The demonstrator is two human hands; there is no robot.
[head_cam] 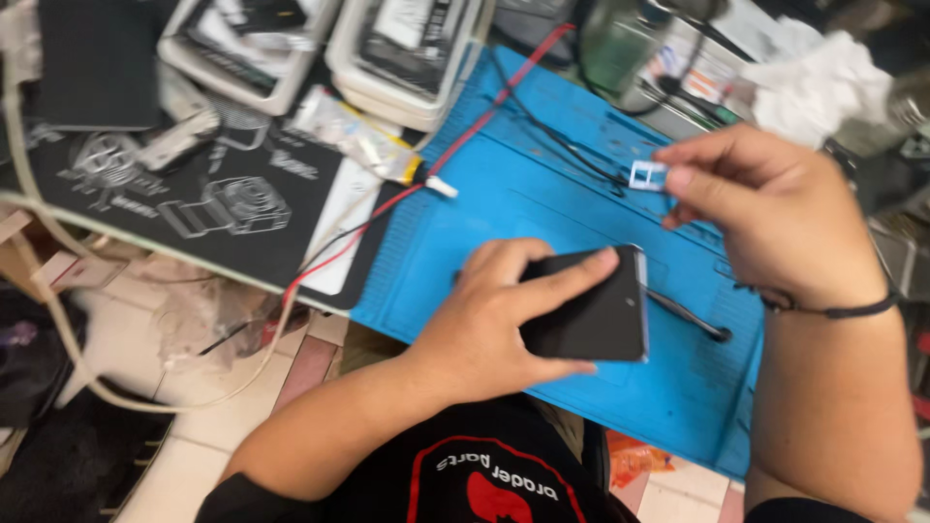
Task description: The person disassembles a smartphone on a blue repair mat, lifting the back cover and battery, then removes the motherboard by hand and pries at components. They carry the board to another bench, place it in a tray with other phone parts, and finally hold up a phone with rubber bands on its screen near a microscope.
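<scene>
— Two hands at work. What do the fingers of the left hand [484, 324] do?

— They are clamped on a dark phone [591, 310], thumb along its top edge, the rest curled round its lower edge. The phone lies screen-up over the blue mat [504, 203], near the mat's middle.

— And the right hand [775, 213]?

— Its fingers are pinched together on a small white tray-like piece [646, 175], held above the mat's far part, just beyond the phone.

— What else is around the mat?

— A thin metal tool [690, 316] lies on the mat, just right of the phone. Red and black wires [465, 145] cross the mat's upper left corner. Left of the mat lies a black printed pad [194, 203]; beyond its far edge stand white trays [387, 48] on the surface.
</scene>
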